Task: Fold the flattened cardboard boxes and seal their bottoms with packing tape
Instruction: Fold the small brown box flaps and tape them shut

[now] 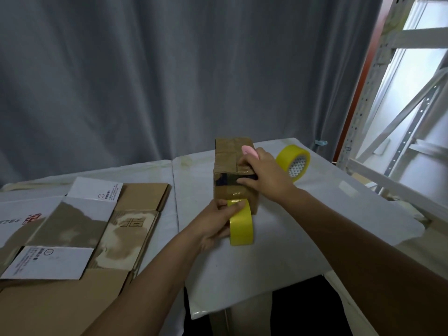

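Note:
A small folded cardboard box (pixel 228 156) stands on the white table (pixel 327 209), with shiny tape over its top and near side. My left hand (pixel 215 224) grips a yellow tape roll (pixel 242 225) at the box's near bottom edge, thumb on the roll's top. A strip of tape runs from the roll up onto the box. My right hand (pixel 264 169) rests on the box's top right, holding a small pink tool (pixel 249 150), with its fingers on the taped seam.
Several flattened cardboard boxes (pixel 80 229) lie stacked on the table at the left. A second yellow tape roll (pixel 294 162) stands on edge right of the box. A grey curtain hangs behind; a white metal rack (pixel 397 112) stands at the right.

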